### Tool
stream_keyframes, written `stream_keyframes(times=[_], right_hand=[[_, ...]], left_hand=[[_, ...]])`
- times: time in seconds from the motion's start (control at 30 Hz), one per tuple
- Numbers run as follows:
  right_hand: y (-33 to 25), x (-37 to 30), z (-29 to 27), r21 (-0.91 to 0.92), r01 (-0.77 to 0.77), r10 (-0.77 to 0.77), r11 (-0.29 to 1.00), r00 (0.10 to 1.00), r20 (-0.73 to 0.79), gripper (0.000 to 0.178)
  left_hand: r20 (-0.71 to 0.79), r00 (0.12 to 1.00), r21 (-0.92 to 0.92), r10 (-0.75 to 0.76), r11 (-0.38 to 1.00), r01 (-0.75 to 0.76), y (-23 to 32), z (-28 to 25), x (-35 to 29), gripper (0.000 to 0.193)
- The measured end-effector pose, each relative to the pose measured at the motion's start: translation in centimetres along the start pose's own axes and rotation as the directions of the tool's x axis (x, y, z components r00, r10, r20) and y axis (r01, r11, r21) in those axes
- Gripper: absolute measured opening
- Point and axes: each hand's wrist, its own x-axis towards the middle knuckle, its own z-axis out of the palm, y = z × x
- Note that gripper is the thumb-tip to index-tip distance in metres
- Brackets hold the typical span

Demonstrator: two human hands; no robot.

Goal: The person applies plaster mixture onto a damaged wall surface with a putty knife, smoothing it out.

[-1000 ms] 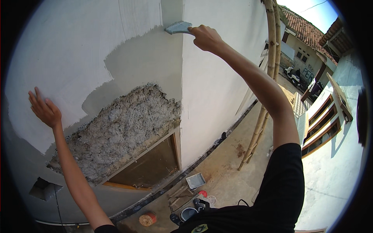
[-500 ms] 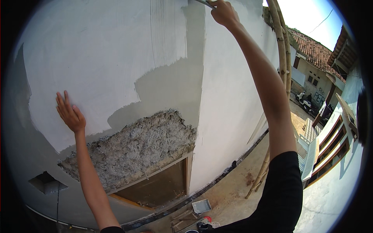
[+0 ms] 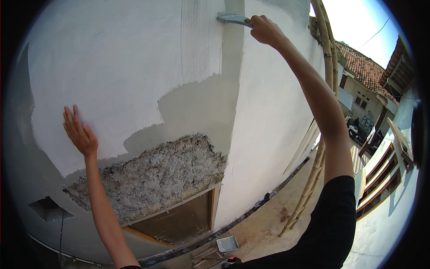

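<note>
High up, my right hand point(image 3: 267, 32) is closed round the handle of a paintbrush point(image 3: 235, 19). The brush's tip points left and meets the wall where white paint borders a narrow grey strip point(image 3: 232, 49). My left hand point(image 3: 81, 134) lies flat on the white-painted wall point(image 3: 121, 67) at the left, fingers stretched and somewhat spread, holding nothing. Between my arms, a patch of bare grey surface point(image 3: 190, 101) shows below the white paint. Under it is a rough, broken area of exposed masonry point(image 3: 156, 177).
A wood-framed opening point(image 3: 179, 218) sits below the rough masonry, and a square hole point(image 3: 50, 209) is at lower left. Bamboo poles point(image 3: 329, 58) lean at the right. On the ground are a paint tray point(image 3: 227, 244) and wooden pieces point(image 3: 206, 256). Tiled-roof houses point(image 3: 365, 62) stand beyond.
My right hand and the paintbrush have come lower in the picture, bringing the brush into fuller view. My left hand stays flat on the wall. The whole view has shifted slightly.
</note>
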Motion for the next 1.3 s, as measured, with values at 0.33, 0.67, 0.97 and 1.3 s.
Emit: stream_keyframes(times=[0.33, 0.67, 0.97, 1.3], right_hand=[[7.2, 15.8, -1.3, -0.314, 0.243, -0.306, 0.918, 0.937, -0.169, 0.020], [3.6, 8.8, 1.7, 0.126, 0.031, 0.001, 0.992, 0.969, -0.249, 0.021], [6.5, 10.2, 1.1, 0.102, 0.135, -0.120, 0.986, 0.983, -0.138, 0.022], [8.8, 15.8, 3.8, -0.229, 0.201, -0.280, 0.952, 0.875, -0.394, 0.022]], left_hand=[[0.010, 1.000, -0.042, -0.011, 0.999, 0.011, 0.9, 0.4, -0.5, 0.052], [0.016, 1.000, -0.015, 0.008, 1.000, -0.008, 0.2, -0.4, 0.2, 0.052], [0.014, 1.000, -0.010, 0.013, 1.000, -0.013, -0.2, -0.5, 0.1, 0.051], [0.026, 1.000, -0.029, 0.013, 1.000, -0.012, -0.2, -0.3, -0.1, 0.051]])
